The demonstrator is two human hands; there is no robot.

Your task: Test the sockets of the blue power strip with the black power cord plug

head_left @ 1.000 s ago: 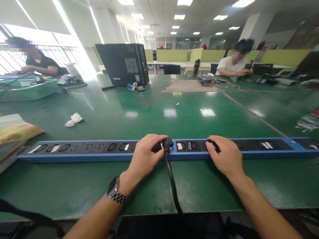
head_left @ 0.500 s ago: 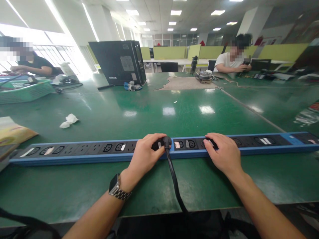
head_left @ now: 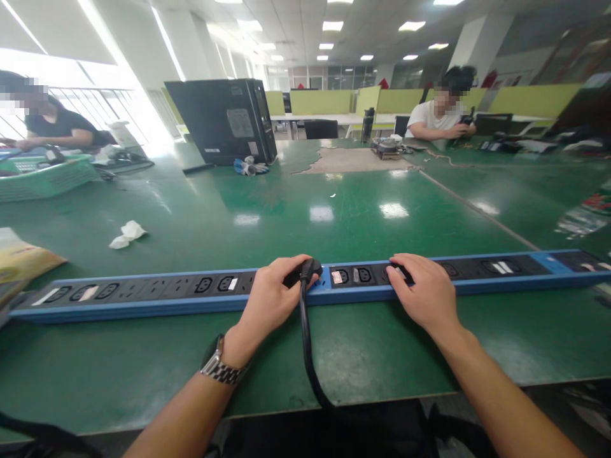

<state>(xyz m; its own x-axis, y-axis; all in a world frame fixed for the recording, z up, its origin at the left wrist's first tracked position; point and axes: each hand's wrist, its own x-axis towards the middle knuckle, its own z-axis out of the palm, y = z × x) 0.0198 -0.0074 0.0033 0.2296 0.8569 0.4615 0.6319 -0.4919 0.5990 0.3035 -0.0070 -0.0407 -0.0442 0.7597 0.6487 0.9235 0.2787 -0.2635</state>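
A long blue power strip with a black socket face lies across the green table in front of me. My left hand, with a watch on its wrist, pinches a black power plug at the strip, just left of its blue middle section. From the plug a thick black cable runs down over the table's near edge. The plug's pins are hidden. To the right of the middle, my right hand is closed around the strip, thumb on the near side and fingers over the top.
Crumpled tissue lies beyond the strip at left, near a yellow packet. Farther back are a green basket, a black computer case, gloves and a dark bottle. Two people sit across the table.
The plug has tilted and shifted slightly left with my left hand, and its cable swings left. My right hand keeps its place on the strip. The whole view has shifted a little.
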